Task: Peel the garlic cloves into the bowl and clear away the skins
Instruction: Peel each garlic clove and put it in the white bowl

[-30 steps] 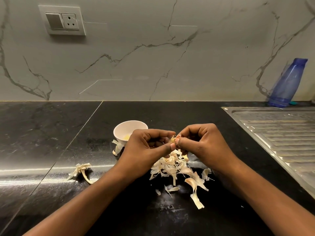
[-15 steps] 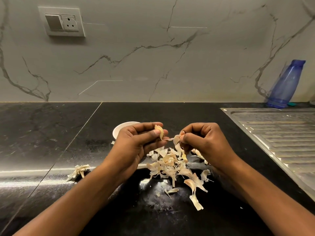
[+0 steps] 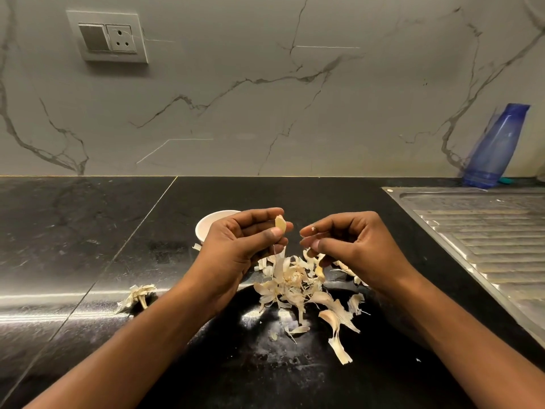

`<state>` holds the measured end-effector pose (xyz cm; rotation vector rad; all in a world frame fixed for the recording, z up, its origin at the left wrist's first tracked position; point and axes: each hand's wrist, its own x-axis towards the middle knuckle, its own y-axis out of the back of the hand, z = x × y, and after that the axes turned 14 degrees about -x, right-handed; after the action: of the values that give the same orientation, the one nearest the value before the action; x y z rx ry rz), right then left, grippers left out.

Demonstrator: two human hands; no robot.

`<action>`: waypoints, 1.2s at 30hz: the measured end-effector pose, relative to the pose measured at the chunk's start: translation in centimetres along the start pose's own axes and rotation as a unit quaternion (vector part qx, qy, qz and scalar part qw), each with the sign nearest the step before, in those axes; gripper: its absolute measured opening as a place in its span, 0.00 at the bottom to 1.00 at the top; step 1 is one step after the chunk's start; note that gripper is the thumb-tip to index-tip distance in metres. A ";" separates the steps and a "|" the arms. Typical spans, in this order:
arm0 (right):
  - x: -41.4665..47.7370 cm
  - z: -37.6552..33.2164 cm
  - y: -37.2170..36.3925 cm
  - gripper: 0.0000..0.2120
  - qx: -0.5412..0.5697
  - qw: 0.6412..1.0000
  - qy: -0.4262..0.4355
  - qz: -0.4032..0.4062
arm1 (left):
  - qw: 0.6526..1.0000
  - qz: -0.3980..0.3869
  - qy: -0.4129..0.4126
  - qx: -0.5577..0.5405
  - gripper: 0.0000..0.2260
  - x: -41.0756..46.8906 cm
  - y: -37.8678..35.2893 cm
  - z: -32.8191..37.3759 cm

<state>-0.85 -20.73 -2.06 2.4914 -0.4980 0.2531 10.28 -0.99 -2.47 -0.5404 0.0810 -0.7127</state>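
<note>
The right hand has parted from the left hand's clove.

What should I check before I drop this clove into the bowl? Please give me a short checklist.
1. Grip on the clove: ok. The left hand pinches the garlic clove.
2. Clove fully peeled: cannot tell. Its top looks bare, but the hand hides the rest.
3. Bowl near: ok. The white bowl stands just behind the left hand.
4. Room in the bowl: cannot tell. The hand hides its inside.
5. Right hand free: cannot tell. A fleck sticks to it.
6. Skins cleared: not ok. The pile of skins lies on the counter.
</note>
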 end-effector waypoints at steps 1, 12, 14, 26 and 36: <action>0.0 0.0 0.0 0.08 0.000 1.000 0.002 0.002 | 1.000 -0.006 -0.004 0.015 0.15 -0.1 0.0 -0.1; 0.0 0.2 -0.3 0.07 -0.047 0.998 0.051 0.005 | 0.972 -0.056 -0.091 0.211 0.09 -0.4 0.0 -1.3; 0.1 0.4 -0.3 0.06 -0.064 0.996 0.058 0.003 | 0.970 -0.054 -0.101 0.214 0.09 -0.4 0.0 -1.3; 0.2 0.4 -0.5 0.03 -0.084 0.996 0.042 -0.004 | 0.960 -0.075 -0.135 0.235 0.11 -0.2 0.4 -1.5; 0.0 -0.2 -0.1 0.04 -0.051 0.998 -0.010 -0.044 | 0.923 -0.084 -0.179 0.331 0.10 -0.3 0.7 -1.4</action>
<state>-0.79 -20.53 -1.94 2.4103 -0.3980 0.1644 10.15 -1.02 -4.09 -0.0155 -0.5417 -0.7449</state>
